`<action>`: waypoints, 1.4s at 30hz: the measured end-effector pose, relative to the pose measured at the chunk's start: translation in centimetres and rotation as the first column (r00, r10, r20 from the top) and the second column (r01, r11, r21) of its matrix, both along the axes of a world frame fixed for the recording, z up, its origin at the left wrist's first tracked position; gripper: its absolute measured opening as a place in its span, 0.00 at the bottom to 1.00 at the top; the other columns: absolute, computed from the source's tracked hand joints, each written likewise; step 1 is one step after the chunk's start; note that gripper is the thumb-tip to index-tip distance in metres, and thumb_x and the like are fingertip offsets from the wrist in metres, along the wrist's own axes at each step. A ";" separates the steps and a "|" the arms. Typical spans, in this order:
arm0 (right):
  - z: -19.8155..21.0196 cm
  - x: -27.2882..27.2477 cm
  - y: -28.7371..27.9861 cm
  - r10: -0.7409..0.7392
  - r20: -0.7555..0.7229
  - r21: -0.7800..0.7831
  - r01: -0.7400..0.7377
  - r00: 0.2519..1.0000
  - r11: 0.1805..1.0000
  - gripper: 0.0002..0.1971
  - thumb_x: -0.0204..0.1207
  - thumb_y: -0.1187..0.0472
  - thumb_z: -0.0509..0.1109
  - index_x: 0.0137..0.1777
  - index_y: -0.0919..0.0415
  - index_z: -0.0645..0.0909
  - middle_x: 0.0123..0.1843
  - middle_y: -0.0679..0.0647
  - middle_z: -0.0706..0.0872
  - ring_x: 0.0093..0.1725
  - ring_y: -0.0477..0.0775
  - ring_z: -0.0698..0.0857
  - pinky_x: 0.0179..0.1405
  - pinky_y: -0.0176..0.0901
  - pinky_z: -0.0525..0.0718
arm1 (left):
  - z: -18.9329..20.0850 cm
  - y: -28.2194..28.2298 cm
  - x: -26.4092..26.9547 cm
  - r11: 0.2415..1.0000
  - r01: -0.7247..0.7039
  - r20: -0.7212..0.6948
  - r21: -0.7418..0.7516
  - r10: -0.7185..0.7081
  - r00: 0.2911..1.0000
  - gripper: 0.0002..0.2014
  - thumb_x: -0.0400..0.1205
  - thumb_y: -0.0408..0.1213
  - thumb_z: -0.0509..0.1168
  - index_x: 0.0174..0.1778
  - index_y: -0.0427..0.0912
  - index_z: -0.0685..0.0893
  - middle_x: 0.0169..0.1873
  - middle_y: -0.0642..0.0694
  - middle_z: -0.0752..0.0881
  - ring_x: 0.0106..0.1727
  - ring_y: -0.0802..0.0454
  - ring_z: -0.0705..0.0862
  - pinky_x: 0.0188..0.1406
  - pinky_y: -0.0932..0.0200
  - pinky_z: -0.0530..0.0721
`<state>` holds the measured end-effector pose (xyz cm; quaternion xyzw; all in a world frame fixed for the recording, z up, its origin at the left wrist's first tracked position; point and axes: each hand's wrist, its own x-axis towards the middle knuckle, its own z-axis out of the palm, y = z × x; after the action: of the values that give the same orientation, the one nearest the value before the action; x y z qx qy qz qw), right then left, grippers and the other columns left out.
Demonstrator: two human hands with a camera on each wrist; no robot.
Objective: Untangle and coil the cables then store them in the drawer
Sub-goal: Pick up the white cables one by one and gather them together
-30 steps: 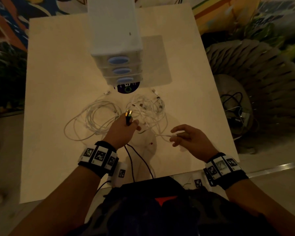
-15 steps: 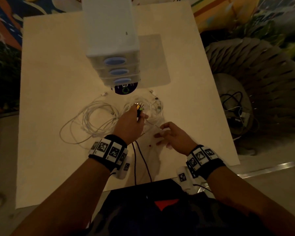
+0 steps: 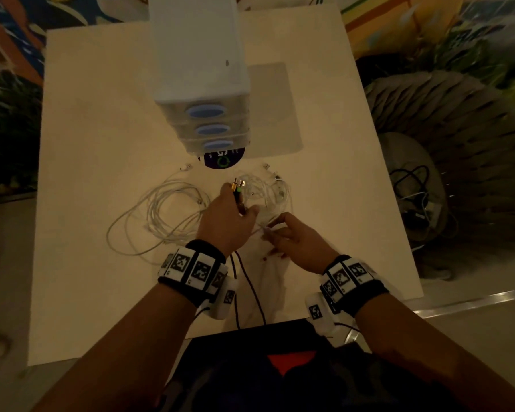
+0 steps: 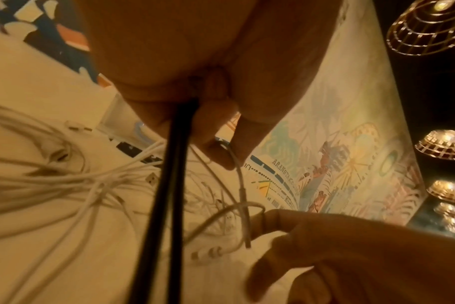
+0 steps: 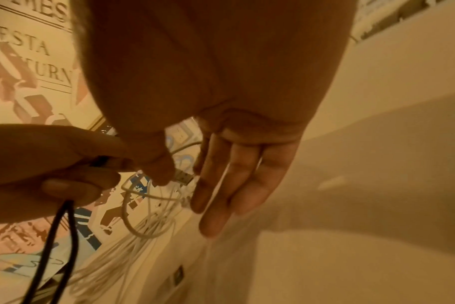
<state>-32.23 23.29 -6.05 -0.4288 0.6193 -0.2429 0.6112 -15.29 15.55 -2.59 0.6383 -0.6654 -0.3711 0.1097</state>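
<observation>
My left hand (image 3: 238,208) grips a black cable (image 3: 250,288) just below its gold-tipped plugs (image 3: 238,185); two black strands (image 4: 166,191) run back from the fist off the table's near edge. A thin pale lead (image 4: 238,174) also passes between that hand's fingers. My right hand (image 3: 269,230) pinches the USB plug (image 5: 183,178) of a white cable between thumb and forefinger. Both hands sit at the near side of a white cable tangle (image 3: 266,193). A looser white coil (image 3: 164,212) lies to the left. The white drawer unit (image 3: 199,55) stands behind, its blue-handled drawers (image 3: 204,111) closed.
A round dark sticker (image 3: 223,160) lies on the cream table (image 3: 101,129) below the drawers. Loose white plugs (image 3: 185,167) lie near it. A grey woven seat (image 3: 446,120) holding dark cables (image 3: 414,185) stands off the table's right edge.
Both hands have moved away from me towards the white tangle. The right hand has come left, close to the left hand, still pinching the white plug.
</observation>
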 end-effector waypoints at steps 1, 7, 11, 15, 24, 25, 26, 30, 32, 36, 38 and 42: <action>0.2 -0.5 0.1 -0.010 -0.100 -0.024 0.008 0.995 1.000 0.10 0.82 0.51 0.72 0.58 0.46 0.76 0.47 0.47 0.93 0.41 0.49 0.93 0.46 0.50 0.89 | 0.2 0.1 0.0 1.000 -0.006 -0.040 -0.030 0.005 0.999 0.18 0.81 0.48 0.73 0.51 0.42 0.72 0.37 0.54 0.80 0.44 0.46 0.83 0.42 0.55 0.72; 3.2 -2.3 -0.2 -0.232 -0.388 -0.509 0.003 0.892 0.861 0.14 0.74 0.51 0.77 0.54 0.51 0.76 0.43 0.48 0.82 0.41 0.47 0.80 0.42 0.43 0.79 | 1.4 1.0 0.3 0.996 -0.072 -0.250 -0.057 0.055 0.967 0.22 0.74 0.57 0.79 0.46 0.55 0.72 0.36 0.59 0.82 0.41 0.65 0.84 0.39 0.60 0.78; 4.9 -0.6 -2.2 0.153 -0.413 -0.455 -0.349 0.898 0.819 0.10 0.82 0.49 0.68 0.61 0.49 0.78 0.55 0.44 0.86 0.55 0.47 0.85 0.57 0.47 0.82 | 2.3 1.3 -0.3 0.996 -0.085 -0.371 0.000 0.079 0.925 0.19 0.75 0.51 0.79 0.42 0.58 0.71 0.35 0.58 0.79 0.36 0.70 0.82 0.34 0.73 0.76; 5.8 -1.8 -2.4 0.149 -0.356 -0.380 -0.288 0.923 0.879 0.09 0.91 0.55 0.57 0.56 0.50 0.80 0.38 0.36 0.84 0.36 0.36 0.81 0.39 0.31 0.74 | 3.2 0.9 0.7 0.989 -0.144 -0.414 -0.017 0.124 0.902 0.16 0.86 0.51 0.67 0.43 0.43 0.76 0.33 0.49 0.87 0.31 0.70 0.82 0.33 0.75 0.74; 7.0 -6.6 0.0 -0.077 -0.448 -0.480 -0.166 0.891 0.862 0.11 0.87 0.48 0.62 0.55 0.43 0.87 0.38 0.42 0.89 0.36 0.50 0.86 0.39 0.49 0.85 | -0.2 -0.1 5.5 0.963 -0.263 -0.238 -0.058 0.242 0.941 0.09 0.84 0.40 0.69 0.47 0.39 0.77 0.35 0.49 0.85 0.39 0.60 0.84 0.51 0.49 0.81; 7.1 -6.8 0.1 -0.080 -0.442 -0.479 -0.160 0.894 0.863 0.11 0.87 0.49 0.62 0.54 0.45 0.87 0.35 0.41 0.87 0.34 0.47 0.85 0.38 0.46 0.84 | -0.3 0.1 5.4 0.966 -0.248 -0.237 -0.072 0.225 0.945 0.10 0.84 0.40 0.69 0.46 0.39 0.76 0.36 0.48 0.85 0.39 0.57 0.84 0.51 0.49 0.81; 7.1 -6.9 0.2 -0.077 -0.434 -0.476 -0.156 0.897 0.865 0.11 0.88 0.52 0.62 0.54 0.47 0.87 0.34 0.41 0.87 0.35 0.45 0.86 0.39 0.41 0.83 | -0.2 0.3 5.2 0.969 -0.223 -0.231 -0.102 0.195 0.953 0.11 0.83 0.41 0.70 0.46 0.39 0.76 0.36 0.49 0.85 0.39 0.51 0.84 0.49 0.50 0.80; 7.0 -7.1 0.6 0.031 -0.455 -0.382 -0.227 0.890 0.896 0.09 0.89 0.56 0.61 0.53 0.52 0.84 0.40 0.39 0.91 0.45 0.38 0.89 0.46 0.29 0.80 | 0.0 0.6 4.0 0.975 -0.066 -0.142 -0.211 0.036 0.989 0.10 0.83 0.41 0.71 0.50 0.39 0.78 0.38 0.56 0.81 0.39 0.50 0.81 0.42 0.55 0.76; 6.3 -6.9 0.8 0.106 -0.461 -0.261 -0.249 0.881 0.933 0.08 0.89 0.55 0.61 0.51 0.49 0.82 0.39 0.42 0.90 0.42 0.37 0.88 0.46 0.35 0.83 | -0.4 0.2 3.6 0.977 0.003 -0.099 -0.212 -0.025 0.995 0.08 0.85 0.39 0.69 0.50 0.40 0.77 0.43 0.52 0.85 0.42 0.48 0.83 0.43 0.56 0.74; 4.8 -6.3 0.4 0.198 -0.554 -0.073 -0.284 0.808 0.956 0.07 0.86 0.51 0.63 0.53 0.50 0.81 0.33 0.48 0.89 0.36 0.43 0.86 0.41 0.46 0.83 | -1.1 -0.9 3.4 0.990 0.002 -0.049 -0.139 -0.009 0.999 0.15 0.87 0.46 0.66 0.59 0.36 0.78 0.53 0.43 0.88 0.56 0.39 0.86 0.51 0.51 0.77; 4.1 -5.9 -0.2 0.279 -0.574 0.039 -0.315 0.770 0.948 0.10 0.86 0.50 0.62 0.60 0.50 0.81 0.34 0.50 0.90 0.38 0.45 0.87 0.42 0.46 0.83 | -0.9 -1.1 3.1 0.987 0.014 -0.073 -0.157 -0.026 0.997 0.17 0.85 0.52 0.67 0.55 0.39 0.79 0.44 0.54 0.87 0.48 0.45 0.85 0.45 0.52 0.77; 4.0 -4.3 -2.8 0.300 -0.590 0.082 -0.315 0.749 0.946 0.19 0.85 0.36 0.57 0.60 0.46 0.81 0.39 0.46 0.88 0.46 0.51 0.88 0.53 0.50 0.84 | -1.1 -1.8 2.2 0.989 0.040 -0.135 -0.145 -0.060 0.989 0.18 0.82 0.54 0.71 0.52 0.42 0.80 0.38 0.67 0.83 0.44 0.55 0.82 0.43 0.55 0.74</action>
<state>-36.54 20.50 -2.09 -0.5860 0.6976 0.0008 0.4123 -13.10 13.79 -3.68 0.5848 -0.6967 -0.3687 0.1915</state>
